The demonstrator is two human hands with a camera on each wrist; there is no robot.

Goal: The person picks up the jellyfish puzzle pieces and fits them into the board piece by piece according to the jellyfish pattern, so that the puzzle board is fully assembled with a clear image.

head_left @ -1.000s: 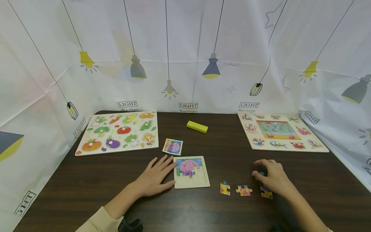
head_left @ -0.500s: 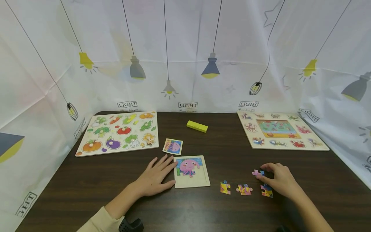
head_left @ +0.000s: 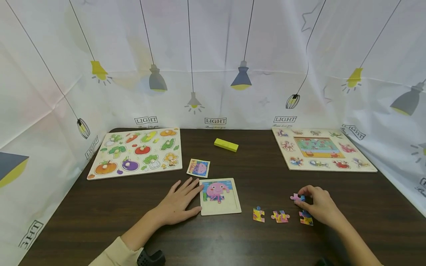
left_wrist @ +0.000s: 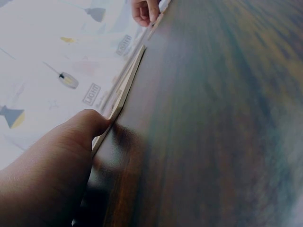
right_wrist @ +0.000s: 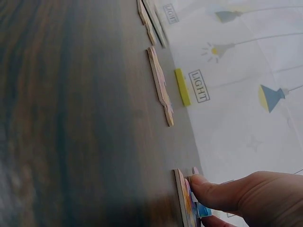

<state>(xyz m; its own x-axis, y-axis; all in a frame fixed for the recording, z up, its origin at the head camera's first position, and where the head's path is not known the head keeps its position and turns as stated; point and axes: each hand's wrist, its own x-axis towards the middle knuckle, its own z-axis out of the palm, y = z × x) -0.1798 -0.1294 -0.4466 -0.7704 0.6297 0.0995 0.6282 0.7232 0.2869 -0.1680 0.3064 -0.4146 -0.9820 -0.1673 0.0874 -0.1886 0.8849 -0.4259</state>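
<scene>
My left hand (head_left: 178, 203) lies flat with fingers spread, its fingertips and thumb touching the left edge of a square wooden puzzle tray (head_left: 219, 210). Inside the tray, a partly assembled pink octopus picture (head_left: 217, 191) fills the top and left. At the right, my right hand (head_left: 317, 203) pinches a pink-and-blue jigsaw piece (head_left: 297, 197) between thumb and fingers. Just below that hand lies a yellow-and-blue piece (head_left: 306, 218), seen edge-on in the right wrist view. Two more loose pieces, one yellow (head_left: 258, 214) and one pink-and-yellow (head_left: 280, 217), lie between tray and hand.
A small octopus picture card (head_left: 198, 168) lies behind the tray. Further back is a yellow block (head_left: 226, 145). A vegetable peg board (head_left: 136, 153) stands back left, a sea-animal board (head_left: 324, 149) back right. A printed white curtain (head_left: 213, 48) closes off the back.
My right hand has shifted slightly right and its fingers have come together on the pink-and-blue piece, which now shows more plainly and is turned. My left hand stays put on the tray.
</scene>
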